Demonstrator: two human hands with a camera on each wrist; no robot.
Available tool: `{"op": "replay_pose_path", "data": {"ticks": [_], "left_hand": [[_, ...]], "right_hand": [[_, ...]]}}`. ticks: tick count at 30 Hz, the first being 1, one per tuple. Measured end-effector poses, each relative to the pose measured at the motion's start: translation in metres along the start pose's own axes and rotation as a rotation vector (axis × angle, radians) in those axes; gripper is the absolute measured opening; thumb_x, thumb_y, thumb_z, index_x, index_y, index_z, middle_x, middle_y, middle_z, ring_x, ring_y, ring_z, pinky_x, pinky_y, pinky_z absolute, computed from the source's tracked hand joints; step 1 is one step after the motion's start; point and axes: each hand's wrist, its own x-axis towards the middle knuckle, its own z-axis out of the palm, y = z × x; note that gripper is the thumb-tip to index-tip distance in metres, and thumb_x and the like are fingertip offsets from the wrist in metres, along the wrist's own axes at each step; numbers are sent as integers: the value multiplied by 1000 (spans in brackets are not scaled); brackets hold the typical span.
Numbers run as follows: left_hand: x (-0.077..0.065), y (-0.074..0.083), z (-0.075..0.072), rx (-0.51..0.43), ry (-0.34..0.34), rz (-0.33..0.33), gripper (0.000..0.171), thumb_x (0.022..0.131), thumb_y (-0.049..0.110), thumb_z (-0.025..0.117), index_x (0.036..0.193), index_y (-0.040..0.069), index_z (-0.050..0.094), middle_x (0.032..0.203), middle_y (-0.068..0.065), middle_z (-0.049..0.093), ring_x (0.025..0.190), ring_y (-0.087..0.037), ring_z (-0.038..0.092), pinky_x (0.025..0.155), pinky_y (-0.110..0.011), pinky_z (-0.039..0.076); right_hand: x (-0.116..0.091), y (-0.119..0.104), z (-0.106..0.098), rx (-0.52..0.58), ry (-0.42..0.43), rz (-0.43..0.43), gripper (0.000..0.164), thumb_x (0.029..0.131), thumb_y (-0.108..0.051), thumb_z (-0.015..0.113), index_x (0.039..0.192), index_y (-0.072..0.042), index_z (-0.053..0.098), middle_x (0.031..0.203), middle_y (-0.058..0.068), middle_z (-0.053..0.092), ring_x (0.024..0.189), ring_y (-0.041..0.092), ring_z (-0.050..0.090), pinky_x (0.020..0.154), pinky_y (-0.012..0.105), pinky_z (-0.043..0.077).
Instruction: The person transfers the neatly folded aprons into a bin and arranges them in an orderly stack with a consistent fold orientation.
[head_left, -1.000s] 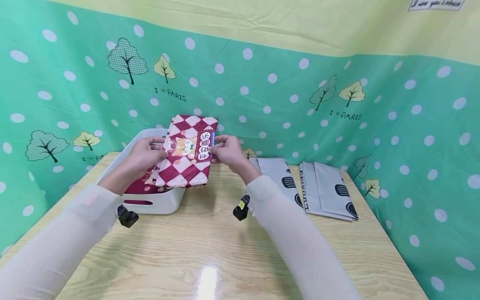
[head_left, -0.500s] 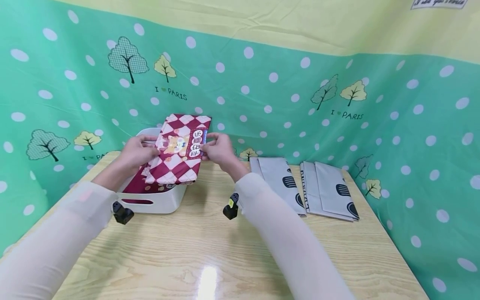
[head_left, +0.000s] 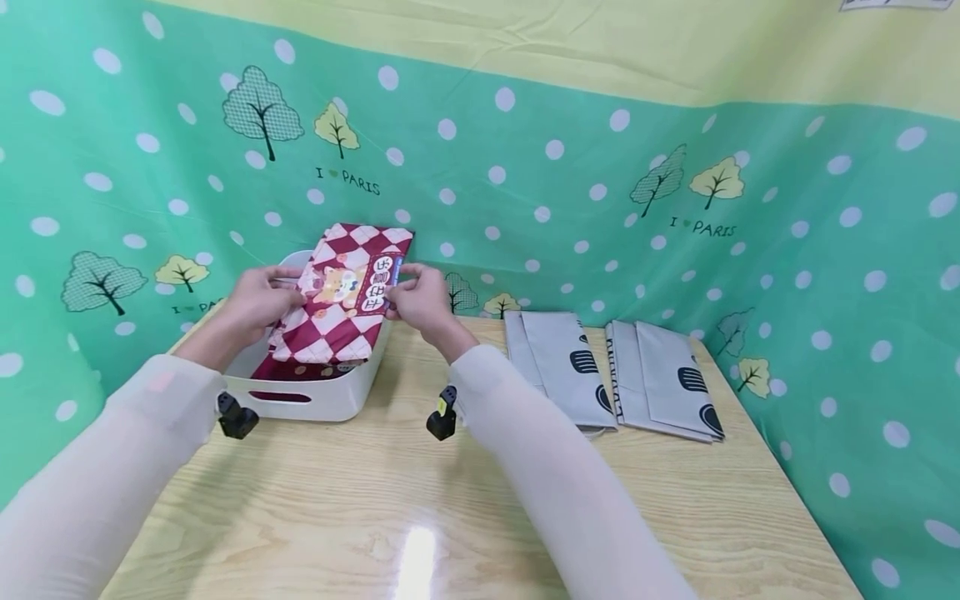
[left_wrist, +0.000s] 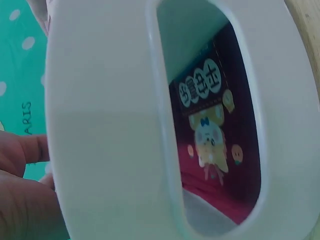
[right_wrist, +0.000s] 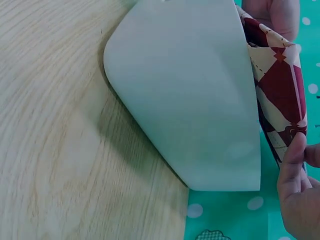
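Note:
Both hands hold a folded red-and-white checked cloth with a cartoon animal and lettering on it. It is tilted over the white plastic basket. My left hand pinches its left edge, and my right hand pinches its right edge. In the right wrist view, the fingers of the right hand grip the folded layers of the checked cloth just past the basket rim. Through the handle slot, the left wrist view shows a dark red cloth with a similar print inside the basket. The left hand's fingertips are partly hidden there.
Two folded grey cloths with black utensil prints lie side by side at the right on the wooden table. A green dotted curtain hangs close behind the table and along its right side.
Both hands have carried the checked cloth left and slightly down, from partly beside the basket to over it. The grey cloths stay in place; the head view has shifted slightly.

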Motion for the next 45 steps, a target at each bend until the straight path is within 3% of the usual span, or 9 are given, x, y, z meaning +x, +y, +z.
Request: {"op": "replay_pose_path", "data": {"ticks": [8,13,27,37,40,45], "left_hand": [[-2,-6,-10,32,-10,-18,59,102,8,55,155,-4,33,143,-30,41,122,-39,48,72,-18,54],[-2,-7,-11,28,-16,-6,59,101,6,55,155,-5,33,144,-30,40,121,-37,48,73,-19,54],[-5,-16,-20,53,-9,-5,59,100,4,56,153,-8,34,137,-30,43,115,-35,51,72,-22,56],[-6,-18,-19,33,-2,-35,59,101,5,55,155,-5,33,140,-30,41,118,-38,51,73,-24,57],[-8,-17,-20,66,31,-39,62,100,5,55,156,-5,30,143,-32,42,120,-41,51,80,-29,58],[-11,-16,-20,166,117,-8,69,99,8,60,157,-7,26,143,-35,45,124,-51,52,98,-54,52]], "right_hand": [[-2,-1,13,-6,21,30,48,96,4,66,142,0,55,88,9,67,67,17,65,63,30,61],[-2,2,18,-25,62,31,48,94,6,67,140,-1,56,87,9,67,66,17,65,61,29,61],[-1,11,32,-20,71,58,46,94,5,67,139,-1,57,87,8,66,61,16,63,59,28,60],[0,15,34,-32,79,67,44,95,3,69,138,0,58,85,8,64,60,14,62,59,28,60],[0,16,30,-104,49,46,42,96,-7,71,136,2,60,87,9,65,62,17,64,59,28,60],[0,17,18,-174,32,17,42,98,-21,72,131,3,65,107,10,68,86,18,68,64,26,60]]}}
